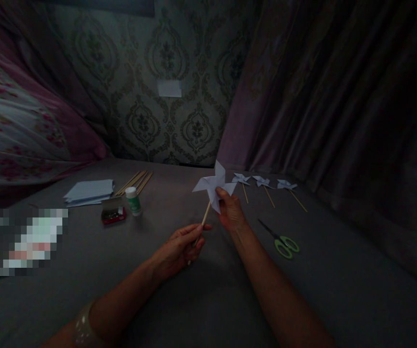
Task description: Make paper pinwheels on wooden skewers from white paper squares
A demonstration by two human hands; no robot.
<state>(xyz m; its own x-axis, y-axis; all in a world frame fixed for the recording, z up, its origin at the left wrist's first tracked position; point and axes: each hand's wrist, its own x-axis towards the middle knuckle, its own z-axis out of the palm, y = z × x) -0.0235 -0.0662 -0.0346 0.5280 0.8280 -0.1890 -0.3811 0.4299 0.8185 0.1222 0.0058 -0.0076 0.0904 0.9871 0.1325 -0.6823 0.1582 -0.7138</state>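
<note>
A white paper pinwheel point(208, 183) is held up in front of me, its folded blades fanned out at the top of a thin wooden stick point(206, 215). My left hand point(184, 245) is closed around the lower part of that stick. At the pinwheel's lower right, my right hand point(231, 208) pinches the paper near the middle, with the thumb on the near side. The other fingers of the right hand are partly hidden behind the paper. How the stick joins the paper cannot be made out.
Several wooden sticks point(143, 181), stacked paper point(89, 191), a glue bottle point(133, 201) and a red box of small metal pieces point(113, 215) lie left. At right are green-handled scissors point(283, 243) and three finished pinwheels point(262, 181). A blurred item point(34, 241) lies far left.
</note>
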